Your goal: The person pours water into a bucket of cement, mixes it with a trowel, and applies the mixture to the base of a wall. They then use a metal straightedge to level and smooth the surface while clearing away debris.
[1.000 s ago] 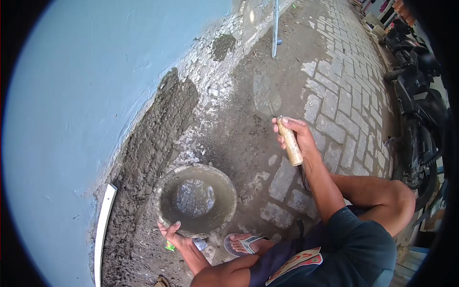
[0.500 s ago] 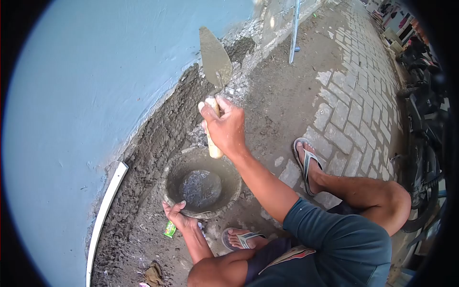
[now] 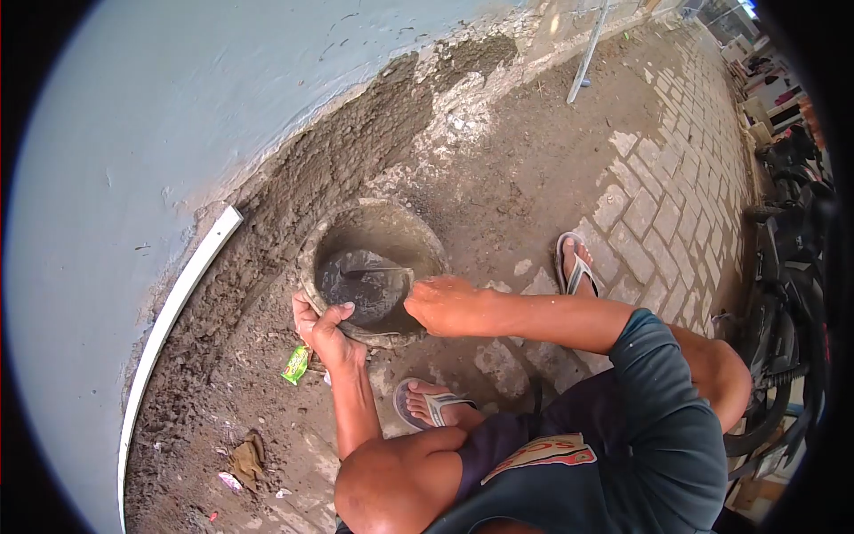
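Observation:
A round, mortar-crusted bucket (image 3: 378,227) stands tilted on the ground, with wet grey mortar (image 3: 351,292) at its bottom. My left hand (image 3: 327,331) grips its near left rim, thumb over the edge. At the right rim is my right hand (image 3: 445,304), closed round the handle of a trowel (image 3: 391,272). The trowel's blade reaches into the mortar and is partly sunk; the handle is hidden by my fist. Beyond the bucket, rough fresh mortar (image 3: 356,133) coats the base of the blue-grey wall (image 3: 196,107).
A long white strip (image 3: 178,289) leans along the wall at left. Near the bucket lies a green wrapper (image 3: 295,365). A thin pole (image 3: 589,52) stands farther back. Paving blocks (image 3: 672,205) run along the right, with a parked motorcycle (image 3: 783,303) beyond.
My right hand has brought the trowel down from in front of the wall into the bucket. My left hand stays on the rim. The view has shifted slightly.

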{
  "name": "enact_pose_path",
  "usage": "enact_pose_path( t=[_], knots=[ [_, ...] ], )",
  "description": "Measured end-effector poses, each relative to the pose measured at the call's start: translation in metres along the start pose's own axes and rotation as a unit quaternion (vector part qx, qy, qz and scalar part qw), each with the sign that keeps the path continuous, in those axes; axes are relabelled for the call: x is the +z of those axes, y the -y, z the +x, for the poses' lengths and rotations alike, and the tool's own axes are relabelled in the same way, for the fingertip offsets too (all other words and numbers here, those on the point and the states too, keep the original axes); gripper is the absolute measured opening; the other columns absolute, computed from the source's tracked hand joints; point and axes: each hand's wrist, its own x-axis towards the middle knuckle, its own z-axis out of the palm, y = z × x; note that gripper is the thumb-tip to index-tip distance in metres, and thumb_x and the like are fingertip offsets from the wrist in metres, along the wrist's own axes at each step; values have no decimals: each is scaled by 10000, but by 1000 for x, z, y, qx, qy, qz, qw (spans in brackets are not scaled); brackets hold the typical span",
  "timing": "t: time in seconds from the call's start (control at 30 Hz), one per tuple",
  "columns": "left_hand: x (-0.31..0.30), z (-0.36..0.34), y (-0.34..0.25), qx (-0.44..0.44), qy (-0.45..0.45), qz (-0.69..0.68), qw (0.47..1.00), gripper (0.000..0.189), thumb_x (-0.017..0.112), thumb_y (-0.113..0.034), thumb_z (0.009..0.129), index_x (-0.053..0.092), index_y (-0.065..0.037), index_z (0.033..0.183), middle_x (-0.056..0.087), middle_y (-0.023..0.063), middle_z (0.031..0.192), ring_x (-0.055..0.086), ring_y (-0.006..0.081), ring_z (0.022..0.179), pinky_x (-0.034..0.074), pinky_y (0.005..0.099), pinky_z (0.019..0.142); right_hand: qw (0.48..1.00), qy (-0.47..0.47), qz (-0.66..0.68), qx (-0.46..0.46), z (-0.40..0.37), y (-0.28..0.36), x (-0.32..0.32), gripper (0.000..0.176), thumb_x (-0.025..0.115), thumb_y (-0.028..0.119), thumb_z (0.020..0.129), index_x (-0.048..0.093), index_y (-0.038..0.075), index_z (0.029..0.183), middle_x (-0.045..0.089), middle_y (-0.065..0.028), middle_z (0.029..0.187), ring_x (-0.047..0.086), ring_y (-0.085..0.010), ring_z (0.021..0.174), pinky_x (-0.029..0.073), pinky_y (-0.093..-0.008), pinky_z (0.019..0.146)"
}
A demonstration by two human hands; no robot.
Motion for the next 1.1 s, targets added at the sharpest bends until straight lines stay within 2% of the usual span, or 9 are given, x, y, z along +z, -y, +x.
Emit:
enact_pose_path(
  t=[0.2, 0.47, 0.53, 0.57, 0.63, 0.67, 0.77, 0.87, 1.1],
  knots=[
    [-6, -9, -2, -6, 22, 5, 1000, 475, 527, 172, 524, 529, -32, 954, 649, 79, 922, 638, 192, 797, 541, 296, 759, 999, 33, -24, 12, 11, -14, -26, 134, 619, 85, 792, 637, -26, 864, 663, -228, 917, 661, -395, 911, 532, -478, 771],
    [-3, -25, -4, 15, 76, 21, 997, 446, 626, 94, 488, 534, -49, 900, 619, 90, 1040, 614, 215, 943, 483, 329, 906, 947, 305, 4, 103, 5, -25, -71, 218, 640, 165, 856, 664, -45, 907, 678, -160, 795, 668, -330, 659, 535, -420, 591],
    [-6, -25, -6, 11, 77, 9, 997, 441, 629, 87, 487, 532, -52, 895, 613, 94, 1057, 612, 221, 946, 478, 337, 915, 880, 334, 302, 153, -9, -50, -54, 274, 639, 250, 906, 660, -23, 897, 649, -79, 757, 622, -192, 570, 488, -333, 486],
    [-8, -24, -7, -14, 86, -5, 996, 439, 629, 86, 487, 529, -54, 892, 610, 95, 1062, 608, 219, 957, 472, 338, 923, 880, 335, 300, 153, -14, -56, -43, 274, 639, 250, 906, 660, -23, 897, 649, -79, 757, 622, -192, 570, 488, -333, 486],
    [-6, -25, -10, -41, 85, -6, 996, 448, 622, 91, 485, 524, -58, 896, 607, 92, 1064, 603, 213, 963, 475, 333, 912, 773, 284, 548, 148, -27, -60, -19, 304, 639, 283, 933, 662, -20, 959, 619, -43, 742, 570, -101, 545, 429, -260, 427],
    [-7, -23, -9, -40, 87, -5, 995, 448, 622, 91, 485, 524, -58, 896, 607, 92, 1064, 603, 213, 963, 475, 333, 912, 774, 282, 548, 147, -34, -62, -8, 304, 639, 283, 933, 662, -20, 959, 619, -43, 742, 570, -101, 545, 429, -260, 427],
    [-9, -17, -3, 5, 65, -5, 998, 485, 589, 107, 503, 533, -58, 955, 623, 78, 1036, 625, 201, 885, 515, 316, 835, 608, 187, 751, 178, -52, -54, 12, 329, 664, 239, 928, 630, -64, 1049, 594, -71, 735, 532, -105, 503, 412, -240, 405],
    [-6, -13, -6, -25, 26, -12, 999, 542, 552, 125, 531, 537, -49, 1043, 632, 77, 1024, 632, 197, 878, 528, 311, 822, 642, 142, 733, 174, -54, -47, 18, 333, 658, 236, 931, 629, -70, 1062, 595, -75, 743, 532, -106, 504, 407, -244, 401],
    [-31, 8, 10, -62, -35, -72, 995, 711, 525, 137, 581, 489, -26, 1272, 634, 140, 1106, 644, 290, 946, 557, 422, 854, 547, 4, 823, 153, -72, -59, 4, 353, 606, 190, 950, 598, -111, 1135, 601, -120, 779, 522, -121, 486, 401, -248, 375]
  ],
)
